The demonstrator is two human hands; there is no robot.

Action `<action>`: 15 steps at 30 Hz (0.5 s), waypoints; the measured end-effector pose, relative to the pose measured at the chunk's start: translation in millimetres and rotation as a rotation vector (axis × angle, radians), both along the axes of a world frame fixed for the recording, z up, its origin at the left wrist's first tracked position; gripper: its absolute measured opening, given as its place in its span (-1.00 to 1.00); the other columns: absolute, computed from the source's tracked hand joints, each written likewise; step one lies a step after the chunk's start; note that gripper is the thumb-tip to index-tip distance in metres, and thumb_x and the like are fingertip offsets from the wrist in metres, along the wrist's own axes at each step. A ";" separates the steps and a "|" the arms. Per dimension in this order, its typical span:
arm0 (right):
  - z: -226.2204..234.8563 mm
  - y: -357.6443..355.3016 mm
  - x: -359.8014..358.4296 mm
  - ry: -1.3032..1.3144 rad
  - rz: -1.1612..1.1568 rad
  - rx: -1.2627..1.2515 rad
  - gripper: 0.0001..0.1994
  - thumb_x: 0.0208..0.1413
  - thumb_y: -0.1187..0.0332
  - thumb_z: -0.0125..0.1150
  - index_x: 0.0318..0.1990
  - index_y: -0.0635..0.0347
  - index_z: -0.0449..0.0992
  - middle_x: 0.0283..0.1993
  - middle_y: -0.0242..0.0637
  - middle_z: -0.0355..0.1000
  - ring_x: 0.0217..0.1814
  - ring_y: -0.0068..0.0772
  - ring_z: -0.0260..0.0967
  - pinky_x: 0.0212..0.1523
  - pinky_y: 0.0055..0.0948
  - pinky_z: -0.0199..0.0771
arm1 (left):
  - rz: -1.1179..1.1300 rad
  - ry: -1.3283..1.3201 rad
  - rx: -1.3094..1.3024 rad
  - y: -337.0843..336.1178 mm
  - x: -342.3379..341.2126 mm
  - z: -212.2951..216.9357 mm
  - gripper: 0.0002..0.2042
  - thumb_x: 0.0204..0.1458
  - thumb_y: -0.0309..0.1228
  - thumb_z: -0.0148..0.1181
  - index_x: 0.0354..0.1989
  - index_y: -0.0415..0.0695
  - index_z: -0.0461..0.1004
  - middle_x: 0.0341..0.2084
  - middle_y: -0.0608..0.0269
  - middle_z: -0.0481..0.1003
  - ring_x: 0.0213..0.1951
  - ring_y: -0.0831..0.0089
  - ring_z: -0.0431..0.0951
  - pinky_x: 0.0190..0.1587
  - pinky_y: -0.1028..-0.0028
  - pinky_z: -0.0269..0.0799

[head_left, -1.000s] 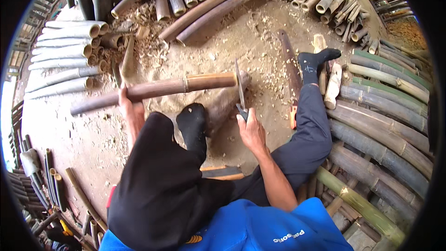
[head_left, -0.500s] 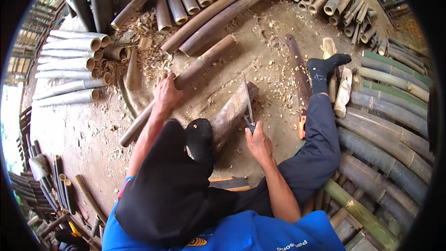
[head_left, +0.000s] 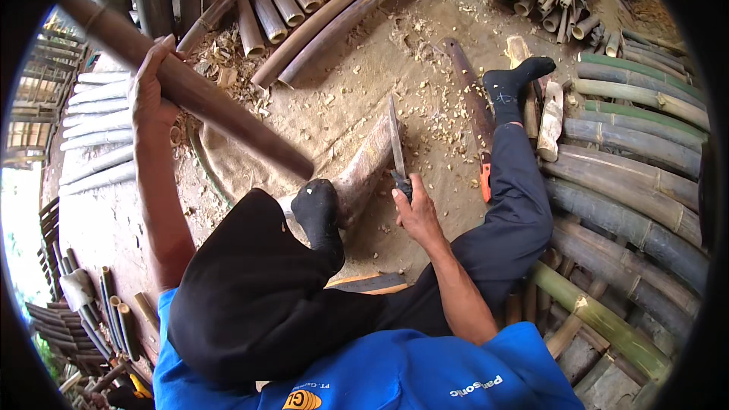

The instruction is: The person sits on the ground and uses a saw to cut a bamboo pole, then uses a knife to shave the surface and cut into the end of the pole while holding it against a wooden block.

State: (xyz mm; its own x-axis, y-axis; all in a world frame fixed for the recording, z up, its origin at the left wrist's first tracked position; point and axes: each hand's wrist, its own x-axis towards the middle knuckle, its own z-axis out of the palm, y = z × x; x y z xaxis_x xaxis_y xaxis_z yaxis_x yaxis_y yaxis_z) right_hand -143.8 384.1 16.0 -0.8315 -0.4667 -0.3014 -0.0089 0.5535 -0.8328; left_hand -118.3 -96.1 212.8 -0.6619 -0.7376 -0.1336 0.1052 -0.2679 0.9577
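Observation:
My left hand (head_left: 154, 91) is raised at the left, its fingers wrapped round a dark brown bamboo pole (head_left: 228, 120). The pole hangs tilted in the air, its upper end toward the far left and its lower end above the ground near my left foot. In my right hand (head_left: 419, 212) is a knife (head_left: 396, 137), held by its dark handle with the blade pointing away from me. Just left of the blade, a thick wooden block (head_left: 366, 171) lies slanted on the ground, its near end beside my socked left foot (head_left: 315, 209).
A long dark brown tool with an orange handle (head_left: 485, 181) lies beside my right leg. Cut bamboo tubes (head_left: 99, 118) are stacked at the left, more poles (head_left: 630, 197) at the right. Long bamboo poles (head_left: 342, 23) lie at the far side. Wood shavings litter the ground.
My left hand has lifted the bamboo pole off the ground, up and to the left, and the pole now slants the other way. My right hand still holds the knife, slightly shifted.

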 end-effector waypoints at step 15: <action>78.9 -38.1 -10.0 0.313 0.114 0.085 -0.67 0.31 0.23 0.19 -0.02 0.28 0.28 -0.34 0.17 0.50 -0.28 0.33 0.50 -0.33 0.07 0.45 | 0.459 0.173 0.303 68.9 53.1 -153.8 -0.70 -0.03 -0.50 0.44 -0.14 -0.19 0.48 -0.38 0.18 0.54 -0.33 0.31 0.61 -0.15 0.26 0.60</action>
State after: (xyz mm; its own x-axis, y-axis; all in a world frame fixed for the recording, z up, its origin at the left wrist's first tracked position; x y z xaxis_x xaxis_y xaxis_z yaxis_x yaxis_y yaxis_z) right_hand -153.8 346.0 94.8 -0.8338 -0.5460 -0.0819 -0.3223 0.6018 -0.7307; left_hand -65.2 -27.2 59.0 -0.3141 -0.9002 -0.3017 0.4239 -0.4173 0.8039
